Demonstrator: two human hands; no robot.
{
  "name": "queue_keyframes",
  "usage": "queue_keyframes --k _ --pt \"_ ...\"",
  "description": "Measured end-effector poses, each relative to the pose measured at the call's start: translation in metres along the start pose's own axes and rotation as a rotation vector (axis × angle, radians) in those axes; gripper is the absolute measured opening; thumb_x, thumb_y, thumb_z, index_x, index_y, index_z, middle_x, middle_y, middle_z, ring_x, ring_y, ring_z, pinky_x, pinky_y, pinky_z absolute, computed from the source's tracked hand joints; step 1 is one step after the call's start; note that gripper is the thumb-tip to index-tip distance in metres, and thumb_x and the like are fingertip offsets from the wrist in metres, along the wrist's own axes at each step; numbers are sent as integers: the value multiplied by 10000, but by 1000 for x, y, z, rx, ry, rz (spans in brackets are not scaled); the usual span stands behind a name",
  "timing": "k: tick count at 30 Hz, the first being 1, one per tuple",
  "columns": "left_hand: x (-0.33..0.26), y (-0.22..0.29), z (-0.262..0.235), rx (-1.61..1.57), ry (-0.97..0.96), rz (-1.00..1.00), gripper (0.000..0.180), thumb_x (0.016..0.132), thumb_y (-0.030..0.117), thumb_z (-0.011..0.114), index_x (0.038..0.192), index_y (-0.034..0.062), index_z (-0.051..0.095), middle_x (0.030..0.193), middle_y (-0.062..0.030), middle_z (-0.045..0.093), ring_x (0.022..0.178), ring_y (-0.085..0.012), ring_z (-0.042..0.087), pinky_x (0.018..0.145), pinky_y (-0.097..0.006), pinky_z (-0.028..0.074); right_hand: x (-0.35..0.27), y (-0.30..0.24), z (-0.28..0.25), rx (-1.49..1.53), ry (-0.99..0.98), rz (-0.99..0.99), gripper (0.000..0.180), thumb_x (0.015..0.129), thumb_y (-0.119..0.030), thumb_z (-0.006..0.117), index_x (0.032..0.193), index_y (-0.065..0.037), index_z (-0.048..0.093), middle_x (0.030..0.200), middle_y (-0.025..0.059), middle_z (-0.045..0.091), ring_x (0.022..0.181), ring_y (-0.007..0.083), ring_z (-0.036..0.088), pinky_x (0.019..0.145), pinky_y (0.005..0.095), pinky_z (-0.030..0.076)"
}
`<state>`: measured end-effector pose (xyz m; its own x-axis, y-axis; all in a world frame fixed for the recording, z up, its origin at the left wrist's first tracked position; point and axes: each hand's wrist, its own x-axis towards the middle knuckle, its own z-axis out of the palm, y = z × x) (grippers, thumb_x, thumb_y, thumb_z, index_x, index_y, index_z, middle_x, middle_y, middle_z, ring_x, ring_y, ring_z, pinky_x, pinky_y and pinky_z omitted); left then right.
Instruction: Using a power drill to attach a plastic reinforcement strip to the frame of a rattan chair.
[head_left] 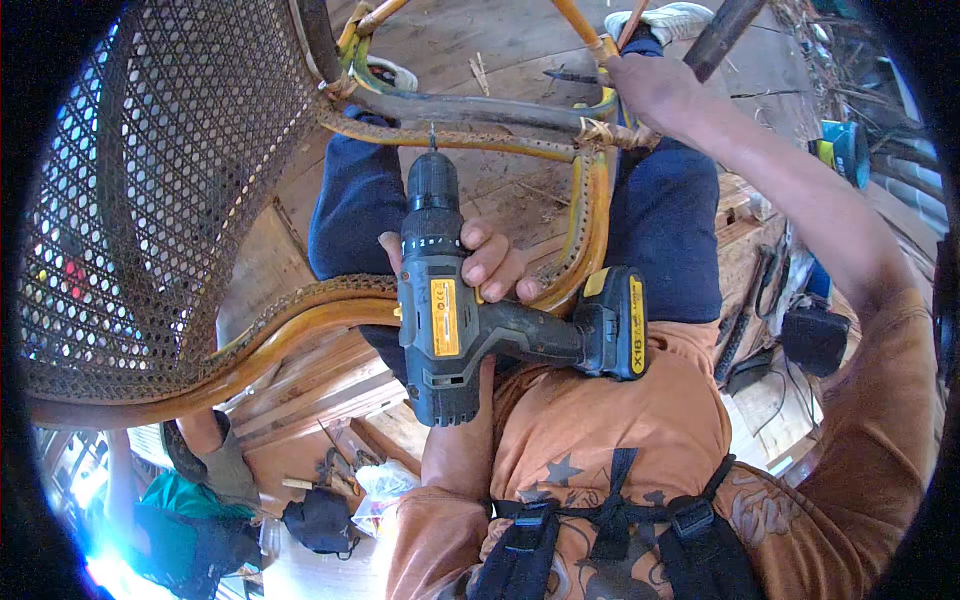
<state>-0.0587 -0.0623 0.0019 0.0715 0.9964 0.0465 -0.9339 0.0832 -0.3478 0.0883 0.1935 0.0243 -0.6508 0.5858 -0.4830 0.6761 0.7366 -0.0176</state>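
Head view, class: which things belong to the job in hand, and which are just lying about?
In the job:
drill, in left hand
cane frame, at right hand
woven panel

Apparently lying about:
plastic bag
pale slivers
black bundle

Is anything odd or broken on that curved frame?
One oddity: the curved frame surrounds an open gap showing floorboards, though small holes line its edge, while the panel at left is woven. No clear breakage shows.
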Motion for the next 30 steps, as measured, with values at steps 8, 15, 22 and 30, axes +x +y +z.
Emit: queue_keyframes --k 8,15,22,30 --pt "2 -3 2 21 -16 4 741 777 687 430 1038 -6 470 778 -59 487 742 -212 469 816 -462 402 -35 -18 67 31 -61 135 184 820 -102 462 944 -7 561 964 174 602 879 326 607 677 417 513" --pt "6 -4 2 38 -32 -36 616 805 583 509 1054 20 486 790 -54 510 761 -200 480 861 -436 372 -30 -55 117 -104 268 169 265 842 -204 488 1013 -3 510 1010 144 511 953 319 484 754 429 457" --pt "3 -3 3 19 26 -6 707 772 682 448 1006 15 460 764 -55 476 739 -204 452 834 -457 393 -32 -60 120 -15 336 198 288 871 -262 464 1019 -21 517 1014 146 500 942 315 465 708 420 460" --pt "4 -4 0 -4 8 -20 721 773 681 448 1025 6 457 774 -57 472 741 -205 454 841 -459 388 -3 -67 122 -147 310 146 259 832 -209 481 992 -14 540 964 134 527 908 297 497 705 410 457"
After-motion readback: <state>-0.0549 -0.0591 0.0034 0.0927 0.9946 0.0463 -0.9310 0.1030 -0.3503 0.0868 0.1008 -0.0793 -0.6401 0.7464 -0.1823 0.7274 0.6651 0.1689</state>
